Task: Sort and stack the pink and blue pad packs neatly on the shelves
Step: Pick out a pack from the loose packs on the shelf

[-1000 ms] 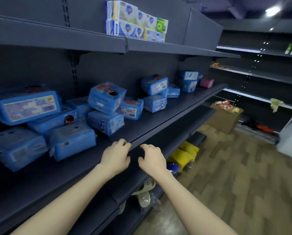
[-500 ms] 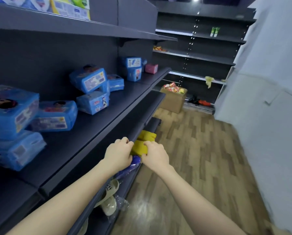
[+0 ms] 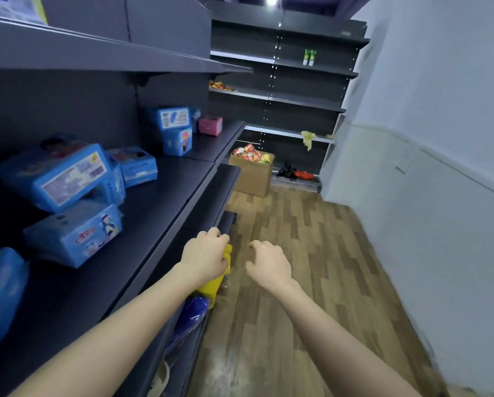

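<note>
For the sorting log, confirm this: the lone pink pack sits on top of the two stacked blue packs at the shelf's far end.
Not on top: the head view shows the pink pack standing on the shelf beyond the two stacked blue packs, at its far end.

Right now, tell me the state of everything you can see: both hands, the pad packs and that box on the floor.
Left hand, fingers curled, in front of yellow item; grip unclear.
Right hand, loosely curled, holding nothing.
Near blue pad packs, piled unevenly, top one tilted.
Far blue pad packs, two stacked.
Pink pad pack, unstacked, alone beside them.
Cardboard box, open, full of packets.
</note>
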A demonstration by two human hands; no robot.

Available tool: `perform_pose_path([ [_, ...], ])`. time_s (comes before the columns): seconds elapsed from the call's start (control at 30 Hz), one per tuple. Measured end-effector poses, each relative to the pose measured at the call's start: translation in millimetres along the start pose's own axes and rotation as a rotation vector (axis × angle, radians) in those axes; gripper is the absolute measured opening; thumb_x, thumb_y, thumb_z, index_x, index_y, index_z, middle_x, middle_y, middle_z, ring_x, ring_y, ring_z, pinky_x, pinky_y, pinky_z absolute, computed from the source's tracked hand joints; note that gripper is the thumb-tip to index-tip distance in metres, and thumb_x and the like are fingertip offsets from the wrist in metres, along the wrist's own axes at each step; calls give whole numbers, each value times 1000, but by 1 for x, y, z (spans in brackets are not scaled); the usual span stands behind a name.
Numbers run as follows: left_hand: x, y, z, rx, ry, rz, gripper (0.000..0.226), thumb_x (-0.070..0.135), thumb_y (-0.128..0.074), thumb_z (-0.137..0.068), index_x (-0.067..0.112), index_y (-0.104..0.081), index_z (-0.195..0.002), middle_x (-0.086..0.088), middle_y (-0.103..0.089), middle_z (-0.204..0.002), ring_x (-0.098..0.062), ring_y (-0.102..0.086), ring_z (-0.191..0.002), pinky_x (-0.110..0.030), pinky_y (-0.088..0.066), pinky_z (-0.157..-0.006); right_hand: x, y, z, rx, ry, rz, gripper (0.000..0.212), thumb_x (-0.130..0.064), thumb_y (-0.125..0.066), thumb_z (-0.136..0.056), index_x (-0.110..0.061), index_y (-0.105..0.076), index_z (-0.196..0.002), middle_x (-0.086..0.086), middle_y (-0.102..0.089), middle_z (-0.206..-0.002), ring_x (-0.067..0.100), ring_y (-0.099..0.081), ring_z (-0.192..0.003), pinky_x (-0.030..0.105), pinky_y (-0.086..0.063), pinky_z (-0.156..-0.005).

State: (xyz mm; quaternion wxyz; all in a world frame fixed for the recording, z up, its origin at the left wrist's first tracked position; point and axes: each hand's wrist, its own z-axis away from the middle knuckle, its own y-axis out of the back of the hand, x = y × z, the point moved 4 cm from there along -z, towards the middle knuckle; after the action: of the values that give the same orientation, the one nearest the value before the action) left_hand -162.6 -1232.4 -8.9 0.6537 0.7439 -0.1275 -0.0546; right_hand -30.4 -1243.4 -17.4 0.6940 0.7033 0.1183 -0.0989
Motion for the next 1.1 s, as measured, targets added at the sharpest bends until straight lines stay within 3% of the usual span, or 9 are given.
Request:
perform_pose_path([
  [0.63, -9, -54, -152, -96, -73, 115, 39, 29, -52, -90, 18, -48, -127, -3, -46, -127, -24, -48, -113, -34, -48, -83, 41, -20, -145, -56, -87, 9, 44, -23, -48, -91, -17, -43, -134, 7, -48, -132, 29, -40, -124, 37, -43, -91],
  [1.1, -20, -48, -318, -3, 89, 56, 40, 31, -52, -89, 18, -48, -127, -3, -46, -128, -26, -49, -113, -35, -48, -82, 69, 11, -331, -19, 127, -5, 43, -23, -50, -91, -15, -45, -132, 9, -50, -130, 30, -44, -120, 35, -44, -89],
])
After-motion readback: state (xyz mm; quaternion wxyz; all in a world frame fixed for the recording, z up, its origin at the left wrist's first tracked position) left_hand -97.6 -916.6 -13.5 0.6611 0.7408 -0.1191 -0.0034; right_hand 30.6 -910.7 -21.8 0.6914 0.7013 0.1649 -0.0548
